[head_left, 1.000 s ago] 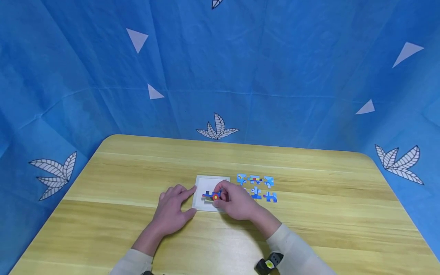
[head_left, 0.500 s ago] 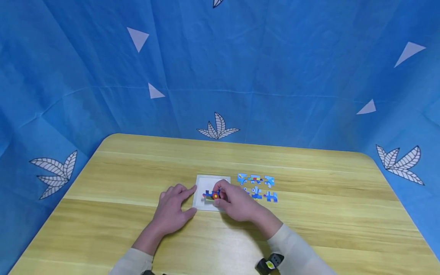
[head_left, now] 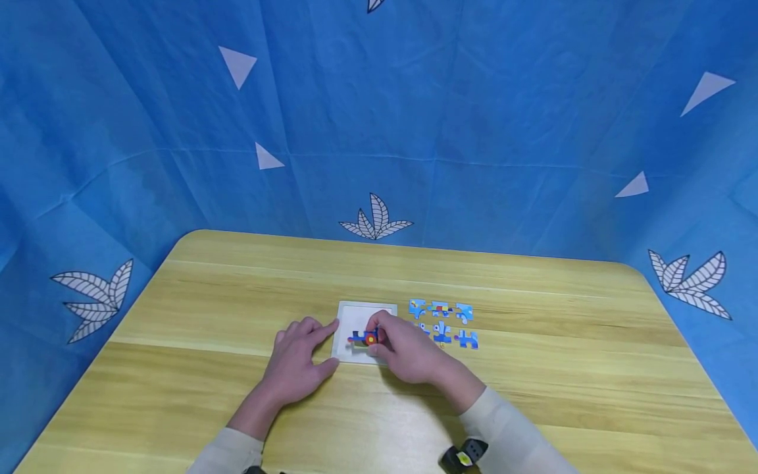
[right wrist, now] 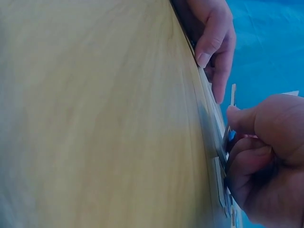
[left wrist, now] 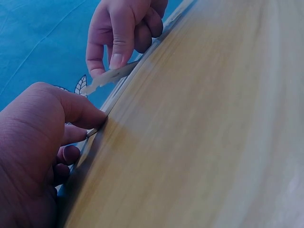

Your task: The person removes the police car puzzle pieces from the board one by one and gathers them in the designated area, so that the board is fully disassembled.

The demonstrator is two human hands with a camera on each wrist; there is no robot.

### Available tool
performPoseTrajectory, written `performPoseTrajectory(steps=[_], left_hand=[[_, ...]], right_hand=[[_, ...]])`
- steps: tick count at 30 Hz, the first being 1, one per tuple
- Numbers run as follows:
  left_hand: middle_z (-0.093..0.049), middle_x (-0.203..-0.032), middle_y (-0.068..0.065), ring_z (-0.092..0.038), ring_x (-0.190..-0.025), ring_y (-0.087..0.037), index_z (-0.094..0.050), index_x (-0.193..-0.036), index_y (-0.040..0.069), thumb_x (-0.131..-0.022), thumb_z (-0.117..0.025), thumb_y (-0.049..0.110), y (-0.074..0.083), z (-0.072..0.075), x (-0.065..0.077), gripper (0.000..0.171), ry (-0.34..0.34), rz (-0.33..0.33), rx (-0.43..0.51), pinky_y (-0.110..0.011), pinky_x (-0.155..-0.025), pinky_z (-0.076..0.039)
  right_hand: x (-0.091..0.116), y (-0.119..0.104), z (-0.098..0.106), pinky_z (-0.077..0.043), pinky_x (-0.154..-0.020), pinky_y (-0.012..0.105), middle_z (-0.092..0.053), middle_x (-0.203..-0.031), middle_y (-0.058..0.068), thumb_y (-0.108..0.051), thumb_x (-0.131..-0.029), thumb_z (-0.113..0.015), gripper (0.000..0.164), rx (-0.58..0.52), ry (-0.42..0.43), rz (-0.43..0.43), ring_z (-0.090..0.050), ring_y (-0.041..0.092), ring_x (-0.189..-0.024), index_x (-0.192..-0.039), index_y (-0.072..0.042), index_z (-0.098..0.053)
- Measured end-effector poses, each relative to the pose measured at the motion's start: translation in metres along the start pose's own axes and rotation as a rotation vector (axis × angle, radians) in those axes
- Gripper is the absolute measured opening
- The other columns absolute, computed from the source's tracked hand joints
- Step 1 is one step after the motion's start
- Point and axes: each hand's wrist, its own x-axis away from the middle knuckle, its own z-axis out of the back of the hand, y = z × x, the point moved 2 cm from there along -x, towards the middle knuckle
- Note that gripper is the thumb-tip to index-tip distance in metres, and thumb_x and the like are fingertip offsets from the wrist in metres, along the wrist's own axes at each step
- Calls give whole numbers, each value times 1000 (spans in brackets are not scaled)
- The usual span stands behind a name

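A white puzzle tray (head_left: 351, 355) lies flat on the table. My left hand (head_left: 299, 362) rests at its left side, index finger and thumb spread apart and touching the edge. Over the tray, my right hand (head_left: 408, 347) pinches a blue jigsaw piece (head_left: 358, 338) with a red and yellow round mark, between thumb and index finger. In the left wrist view the jigsaw piece (left wrist: 111, 77) is tilted, one end near the tray. The right wrist view shows its thin edge (right wrist: 233, 95) past the thumb. The right fingers hide part of the piece.
Several loose jigsaw pieces (head_left: 441, 333) lie in two rows on the table just right of the tray, some partly behind the right hand. The wooden table (head_left: 568, 355) ends at a blue patterned cloth (head_left: 379, 118) at the back.
The right hand and its jigsaw piece have shifted very slightly, the piece dipping a little to the left. The left hand stays at the tray's edge.
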Motion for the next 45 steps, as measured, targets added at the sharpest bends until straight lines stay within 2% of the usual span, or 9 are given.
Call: performPoseTrajectory(steps=[10, 19, 32, 40, 45], left_hand=[[-51, -101, 6, -45, -92, -17, -61, -139, 11, -78, -76, 26, 1, 0, 0, 64, 20, -14, 15, -38, -78, -29], [-50, -101, 6, -44, -92, -17, -60, -140, 12, -79, -76, 28, 0, 0, 0, 65, 5, -7, 14, -39, -78, -29], [-50, -100, 7, -44, -92, -16, -60, -140, 12, -79, -77, 28, -1, 0, 0, 65, 4, -3, 2, -38, -79, -29], [-49, -100, 7, -44, -92, -16, -59, -141, 12, -80, -76, 28, -1, -1, 1, 65, 0, 2, 1, -38, -79, -29], [-50, -102, 7, -45, -93, -17, -59, -141, 12, -80, -75, 28, 0, 0, 0, 65, -4, 3, -1, -38, -79, -29]], right_hand=[[0, 2, -3, -42, -64, 31, -54, -80, -2, -16, -87, -78, 29, -34, 44, -35, -47, 11, -64, -108, -15, -57], [-1, 1, -4, -41, -64, 32, -53, -78, -4, -13, -89, -76, 22, -32, 41, -41, -48, 12, -68, -109, -15, -65], [-2, -1, -6, -43, -68, 33, -52, -81, -5, -16, -94, -70, 16, 71, 40, -35, -50, 15, -73, -108, -15, -63], [2, 2, -4, -42, -66, 32, -52, -80, -4, -17, -96, -68, 17, 3, 36, -13, -49, 14, -72, -110, -16, -61], [8, 2, 1, -41, -65, 31, -51, -81, -4, -19, -97, -67, 18, -27, 63, 12, -47, 13, -69, -113, -18, -60]])
